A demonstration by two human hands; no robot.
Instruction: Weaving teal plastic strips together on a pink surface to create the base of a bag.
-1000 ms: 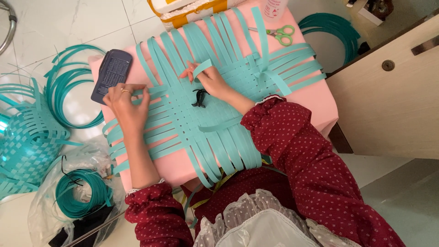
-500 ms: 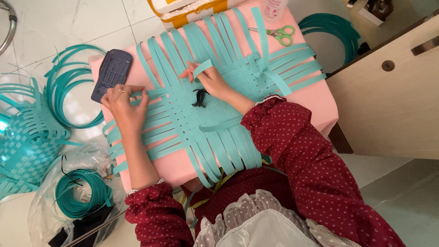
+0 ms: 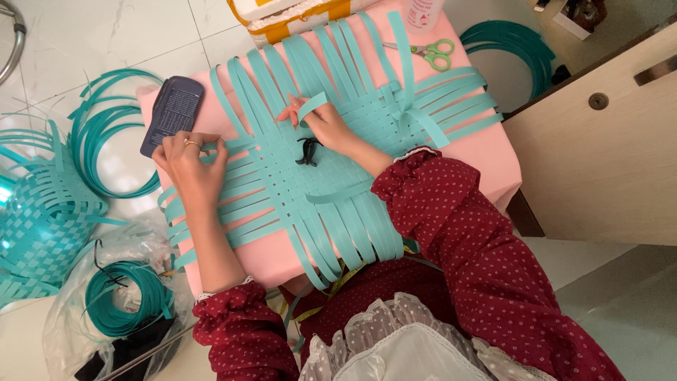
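Observation:
A flat mat of woven teal plastic strips (image 3: 331,141) lies on a pink-covered box (image 3: 486,152). My left hand (image 3: 189,164) presses on the strip ends at the mat's left edge, fingers curled over them. My right hand (image 3: 321,121) pinches a loose teal strip (image 3: 311,104) that loops up near the mat's middle. A small black clip (image 3: 307,151) sits on the weave just below that hand.
Green-handled scissors (image 3: 427,52) lie at the box's far edge, a dark flat device (image 3: 171,113) at its left corner. Teal strip coils (image 3: 106,137) and a half-woven teal basket (image 3: 39,219) are on the tiled floor at left; a wooden cabinet (image 3: 606,148) stands at right.

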